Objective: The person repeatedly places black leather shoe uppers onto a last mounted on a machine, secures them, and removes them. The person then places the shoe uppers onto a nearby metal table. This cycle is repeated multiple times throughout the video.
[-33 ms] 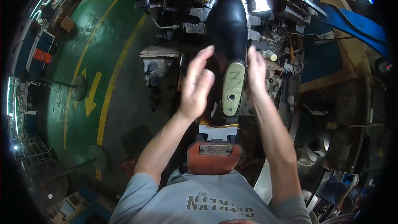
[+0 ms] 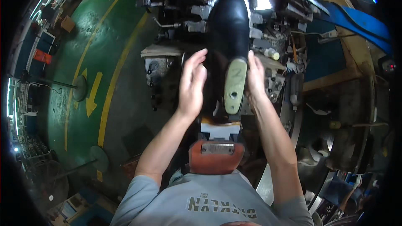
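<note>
A black shoe upper (image 2: pixel 228 25) sits in the machine ahead of me, its toe pointing away. A pale green shoe last (image 2: pixel 235 87) shows in its open heel end, with a hand-drawn mark and a round metal-rimmed hole. My left hand (image 2: pixel 192 86) is raised to the left of the shoe, apart from it, fingers extended and nothing in it. On the other side, my right hand (image 2: pixel 256 77) lies close along the last's edge with its fingers stretched out. Whether it touches the shoe I cannot tell.
Metal machine parts (image 2: pixel 197 12) crowd around the toe. An orange pad with a metal plate (image 2: pixel 217 161) stands between my body and the last. Control knobs (image 2: pixel 153 67) line a box at left. A blue arm (image 2: pixel 356 23) reaches in at right. Green floor with yellow lines (image 2: pixel 94 94) lies left.
My left hand has shifted left, farther from the shoe. The right hand has moved slightly left and down. The last and shoe sit a little farther up in view.
</note>
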A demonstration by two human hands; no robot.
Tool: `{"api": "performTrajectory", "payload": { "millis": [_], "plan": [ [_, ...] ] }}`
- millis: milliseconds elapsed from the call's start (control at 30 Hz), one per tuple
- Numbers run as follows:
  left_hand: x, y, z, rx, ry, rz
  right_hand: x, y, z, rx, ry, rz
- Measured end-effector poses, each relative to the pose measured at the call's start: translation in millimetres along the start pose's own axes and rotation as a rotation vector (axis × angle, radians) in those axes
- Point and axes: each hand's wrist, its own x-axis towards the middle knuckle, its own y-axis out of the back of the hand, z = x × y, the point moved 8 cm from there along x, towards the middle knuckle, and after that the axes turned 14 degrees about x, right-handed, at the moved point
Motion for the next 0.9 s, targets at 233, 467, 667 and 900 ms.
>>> {"api": "performTrajectory", "payload": {
  "millis": [233,467,667,900],
  "plan": [
    [-5,-17,-85,-0.183,0.511,-0.128,-46,-39,39,0.598,-0.385,-0.187],
    [-4,-44,-95,-0.518,0.548,-0.135,-59,-43,38,0.666,-0.336,-0.309],
    [-11,-58,-70,-0.691,0.682,-0.120,-60,-43,42,0.741,-0.369,-0.282],
    [-11,-60,-70,-0.691,0.629,-0.130,-57,-36,41,0.715,-0.237,-0.229]
  ]
}}
